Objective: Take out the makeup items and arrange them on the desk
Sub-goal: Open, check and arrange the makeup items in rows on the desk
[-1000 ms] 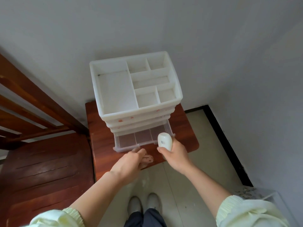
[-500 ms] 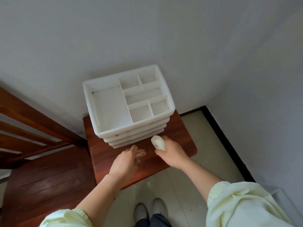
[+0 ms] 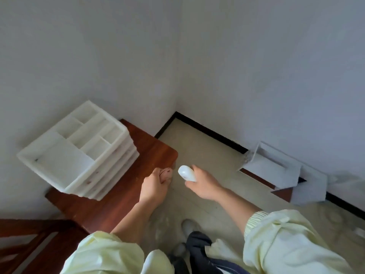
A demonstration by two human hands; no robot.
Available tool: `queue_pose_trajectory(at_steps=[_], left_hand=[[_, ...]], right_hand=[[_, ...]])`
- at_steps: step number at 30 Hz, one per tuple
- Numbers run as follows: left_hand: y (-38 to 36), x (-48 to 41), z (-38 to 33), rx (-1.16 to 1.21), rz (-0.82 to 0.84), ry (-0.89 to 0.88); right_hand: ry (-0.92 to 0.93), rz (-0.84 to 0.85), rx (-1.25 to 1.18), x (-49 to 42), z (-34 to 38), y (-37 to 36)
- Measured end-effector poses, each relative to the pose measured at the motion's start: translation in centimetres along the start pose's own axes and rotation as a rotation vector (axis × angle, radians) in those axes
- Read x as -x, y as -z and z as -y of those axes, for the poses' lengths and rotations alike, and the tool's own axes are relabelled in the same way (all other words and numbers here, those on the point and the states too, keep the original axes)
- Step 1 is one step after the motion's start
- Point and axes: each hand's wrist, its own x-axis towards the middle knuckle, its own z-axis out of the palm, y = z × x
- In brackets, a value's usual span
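A white plastic drawer organiser with divided top compartments stands on a small reddish wooden table; its drawers are pushed in. My left hand grips a small pink item with dark marks, just over the table's near right corner. My right hand holds a white oval bottle out over the floor, to the right of the table. Both hands are away from the organiser.
White walls meet in a corner behind the table, with a black skirting board. A grey metal bracket-like frame lies on the beige floor at the right wall. Dark wooden furniture sits at the lower left. My shoes are below.
The bottom drawer, open a second ago, is shut. The view has swung right; both hands carried their items away from the organiser toward the table's right edge and the floor.
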Motion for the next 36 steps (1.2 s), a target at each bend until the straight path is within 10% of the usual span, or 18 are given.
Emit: queue_pose_trajectory(at_steps=[15,36], left_hand=[[-16.4,13.1,-15.2,-0.099,0.56,-0.428],[-45.1,68.2,-19.7,-0.293,1.486,-0.715]], right_hand=[[-0.482,-0.514,-0.291,25.9,-17.2,1.8],[-1.161,-1.094,-0.659,80.6,-41.3,-19.2]])
